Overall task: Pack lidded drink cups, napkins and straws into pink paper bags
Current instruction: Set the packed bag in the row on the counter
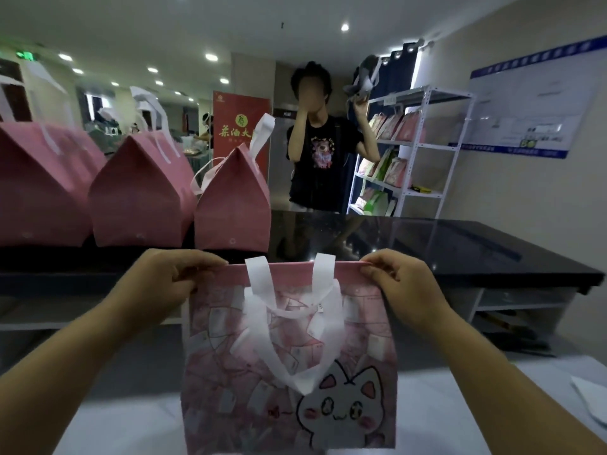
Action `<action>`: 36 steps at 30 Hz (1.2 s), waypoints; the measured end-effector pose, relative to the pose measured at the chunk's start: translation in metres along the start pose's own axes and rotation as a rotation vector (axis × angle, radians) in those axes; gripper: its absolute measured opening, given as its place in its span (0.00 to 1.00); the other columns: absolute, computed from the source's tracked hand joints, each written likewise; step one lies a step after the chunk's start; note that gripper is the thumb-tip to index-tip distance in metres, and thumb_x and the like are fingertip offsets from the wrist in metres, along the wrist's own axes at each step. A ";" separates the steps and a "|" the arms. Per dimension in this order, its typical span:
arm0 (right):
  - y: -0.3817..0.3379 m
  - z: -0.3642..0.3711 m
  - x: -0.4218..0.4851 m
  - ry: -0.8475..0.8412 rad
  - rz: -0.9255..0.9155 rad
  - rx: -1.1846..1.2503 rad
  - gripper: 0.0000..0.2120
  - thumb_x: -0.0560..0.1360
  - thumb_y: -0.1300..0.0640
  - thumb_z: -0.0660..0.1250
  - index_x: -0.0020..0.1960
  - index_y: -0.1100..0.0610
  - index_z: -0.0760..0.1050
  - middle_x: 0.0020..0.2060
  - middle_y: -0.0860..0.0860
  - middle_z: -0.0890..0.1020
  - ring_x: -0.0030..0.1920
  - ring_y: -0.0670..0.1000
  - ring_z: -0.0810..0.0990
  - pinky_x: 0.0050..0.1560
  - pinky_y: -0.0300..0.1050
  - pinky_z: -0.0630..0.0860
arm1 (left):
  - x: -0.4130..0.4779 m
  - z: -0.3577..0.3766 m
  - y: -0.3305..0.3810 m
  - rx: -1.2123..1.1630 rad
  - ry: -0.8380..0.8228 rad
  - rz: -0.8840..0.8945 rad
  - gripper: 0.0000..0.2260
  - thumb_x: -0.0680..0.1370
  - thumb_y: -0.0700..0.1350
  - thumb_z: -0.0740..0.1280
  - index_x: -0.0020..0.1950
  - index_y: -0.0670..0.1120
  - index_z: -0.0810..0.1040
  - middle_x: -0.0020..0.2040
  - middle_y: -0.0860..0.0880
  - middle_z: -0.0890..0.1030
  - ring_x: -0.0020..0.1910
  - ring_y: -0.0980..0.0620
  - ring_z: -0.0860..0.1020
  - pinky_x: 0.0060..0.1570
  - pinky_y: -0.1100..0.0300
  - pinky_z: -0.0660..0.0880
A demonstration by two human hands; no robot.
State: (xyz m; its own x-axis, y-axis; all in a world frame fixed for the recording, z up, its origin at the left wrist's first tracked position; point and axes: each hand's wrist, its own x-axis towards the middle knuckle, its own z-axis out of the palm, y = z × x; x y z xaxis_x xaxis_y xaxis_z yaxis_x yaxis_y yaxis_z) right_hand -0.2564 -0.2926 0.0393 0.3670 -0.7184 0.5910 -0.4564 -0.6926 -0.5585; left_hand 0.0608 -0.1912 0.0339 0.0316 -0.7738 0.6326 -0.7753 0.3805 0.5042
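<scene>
Head view: left grip [164,280] and right grip [400,284] pinch flat pink bag [289,356] top corners, seemingly unpacked; three closed bags [138,192] beyond look done.

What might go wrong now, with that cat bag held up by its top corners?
The cat bag looks flat, pinched at its top corners by the left hand and right hand; pulled open unevenly, its rim might crease or tear. Its white handles hang down the front and may drop into the mouth on opening. The nearest pink bag on the black counter stands just beyond the hands; a forward swing might topple it.
</scene>
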 end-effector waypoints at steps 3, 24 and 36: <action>-0.005 -0.031 0.018 0.096 -0.075 -0.023 0.07 0.75 0.63 0.67 0.47 0.52 0.78 0.39 0.43 0.79 0.41 0.37 0.78 0.40 0.27 0.73 | 0.031 0.005 0.017 0.056 0.019 0.036 0.23 0.69 0.25 0.64 0.55 0.48 0.81 0.48 0.56 0.81 0.47 0.60 0.79 0.44 0.75 0.73; 0.010 -0.104 0.142 0.630 -0.352 -0.445 0.05 0.75 0.64 0.65 0.47 0.64 0.79 0.41 0.58 0.82 0.39 0.57 0.80 0.37 0.45 0.74 | 0.168 0.120 0.111 -0.030 0.094 0.146 0.12 0.77 0.56 0.60 0.49 0.49 0.78 0.45 0.54 0.78 0.43 0.61 0.75 0.40 0.64 0.71; 0.098 -0.075 0.133 -0.130 -0.099 0.015 0.23 0.70 0.54 0.73 0.63 0.44 0.72 0.50 0.39 0.77 0.46 0.36 0.76 0.39 0.29 0.72 | 0.159 0.171 0.074 0.127 0.022 -0.136 0.29 0.66 0.54 0.75 0.63 0.48 0.69 0.55 0.50 0.72 0.54 0.51 0.72 0.52 0.58 0.71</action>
State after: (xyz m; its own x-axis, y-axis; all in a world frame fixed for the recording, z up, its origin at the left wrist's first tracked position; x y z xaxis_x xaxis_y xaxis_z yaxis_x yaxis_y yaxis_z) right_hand -0.3131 -0.4517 0.1066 0.5113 -0.6486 0.5638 -0.4015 -0.7604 -0.5105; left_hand -0.0997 -0.3725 0.0713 0.1542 -0.8022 0.5768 -0.8361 0.2052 0.5088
